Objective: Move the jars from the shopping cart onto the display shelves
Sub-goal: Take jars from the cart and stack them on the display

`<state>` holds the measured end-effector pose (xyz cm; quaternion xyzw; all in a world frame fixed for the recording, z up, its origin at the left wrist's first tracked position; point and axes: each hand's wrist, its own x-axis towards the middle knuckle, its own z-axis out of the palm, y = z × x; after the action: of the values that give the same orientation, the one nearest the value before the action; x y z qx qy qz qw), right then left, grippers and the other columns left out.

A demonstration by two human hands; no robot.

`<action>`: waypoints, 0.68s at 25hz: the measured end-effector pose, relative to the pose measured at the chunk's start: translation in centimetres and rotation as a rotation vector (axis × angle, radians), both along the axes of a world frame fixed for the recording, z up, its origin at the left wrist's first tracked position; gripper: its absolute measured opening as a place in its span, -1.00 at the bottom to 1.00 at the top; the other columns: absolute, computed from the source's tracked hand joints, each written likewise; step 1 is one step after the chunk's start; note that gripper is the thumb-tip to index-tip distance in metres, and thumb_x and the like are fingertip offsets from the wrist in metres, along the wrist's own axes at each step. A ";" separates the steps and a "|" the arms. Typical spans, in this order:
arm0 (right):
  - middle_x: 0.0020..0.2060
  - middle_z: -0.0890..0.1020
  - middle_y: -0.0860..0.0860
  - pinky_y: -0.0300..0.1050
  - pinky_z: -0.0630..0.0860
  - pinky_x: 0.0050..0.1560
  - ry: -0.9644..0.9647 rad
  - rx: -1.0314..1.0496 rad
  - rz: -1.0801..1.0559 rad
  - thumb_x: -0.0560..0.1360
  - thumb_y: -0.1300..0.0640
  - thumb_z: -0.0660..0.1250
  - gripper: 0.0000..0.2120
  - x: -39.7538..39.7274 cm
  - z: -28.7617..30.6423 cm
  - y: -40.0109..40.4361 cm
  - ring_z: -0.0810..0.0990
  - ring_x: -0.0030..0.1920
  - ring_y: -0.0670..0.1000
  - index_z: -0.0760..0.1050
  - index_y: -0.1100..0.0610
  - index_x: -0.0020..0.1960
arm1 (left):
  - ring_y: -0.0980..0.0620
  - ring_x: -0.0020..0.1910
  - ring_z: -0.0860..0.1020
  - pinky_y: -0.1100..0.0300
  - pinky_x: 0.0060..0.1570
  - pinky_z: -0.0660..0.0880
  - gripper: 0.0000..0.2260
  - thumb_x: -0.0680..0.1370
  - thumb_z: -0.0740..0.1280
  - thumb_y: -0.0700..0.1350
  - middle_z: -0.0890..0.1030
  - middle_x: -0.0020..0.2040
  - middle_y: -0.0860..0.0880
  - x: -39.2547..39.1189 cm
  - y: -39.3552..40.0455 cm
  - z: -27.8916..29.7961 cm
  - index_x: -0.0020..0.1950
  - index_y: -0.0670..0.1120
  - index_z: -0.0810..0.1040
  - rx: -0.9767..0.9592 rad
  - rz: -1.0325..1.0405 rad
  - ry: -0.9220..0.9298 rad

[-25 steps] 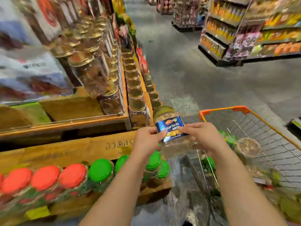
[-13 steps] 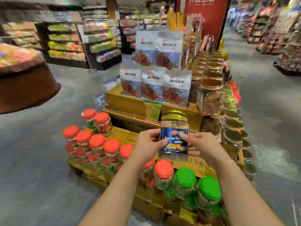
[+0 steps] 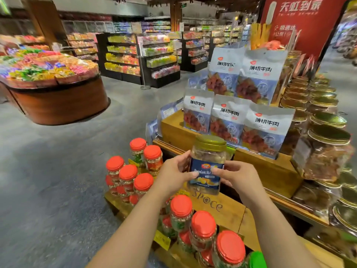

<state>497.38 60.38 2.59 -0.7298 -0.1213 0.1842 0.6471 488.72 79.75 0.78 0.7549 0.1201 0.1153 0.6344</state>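
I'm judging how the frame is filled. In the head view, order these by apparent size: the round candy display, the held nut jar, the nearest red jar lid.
1. round candy display
2. held nut jar
3. nearest red jar lid, enlarged by nearness.

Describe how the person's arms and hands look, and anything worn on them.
Both forearms are bare as far as the view shows: no sleeves, gloves, watch or bracelets. The left hand and right hand show no rings on the visible fingers. Nails look short and unpainted.

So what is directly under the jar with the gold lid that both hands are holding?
The gold-lid jar hangs in the air between the left hand and right hand. Below it lies the wooden crate top. The jar's base hides the part right beneath.
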 end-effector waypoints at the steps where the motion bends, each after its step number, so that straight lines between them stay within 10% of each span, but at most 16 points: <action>1: 0.07 0.67 0.02 0.00 0.66 -0.02 -0.015 0.005 -0.001 0.19 -0.04 0.64 -0.37 1.3 -0.4 1.0 0.68 0.04 0.03 0.60 0.18 0.18 | 0.12 0.38 0.45 0.00 0.38 0.42 -0.28 0.42 0.54 -0.24 0.48 0.42 0.02 1.3 1.1 -0.2 0.53 -0.08 0.33 0.007 -0.011 0.011; 17: -0.06 0.71 0.07 -0.06 0.57 -0.07 -0.062 -0.660 0.035 0.39 -0.01 0.54 -0.66 15.0 -14.7 14.0 0.65 -0.02 0.07 0.64 0.15 0.07 | 0.10 0.16 0.56 0.05 0.26 0.50 -0.45 0.35 0.48 -0.40 0.65 0.16 0.00 18.7 13.8 -14.5 0.30 -0.05 0.60 0.111 0.019 0.412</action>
<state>512.43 74.36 -12.10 -0.9032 -0.0873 0.2022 0.3685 507.39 93.57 -13.76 0.7950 0.2480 -0.0292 0.5528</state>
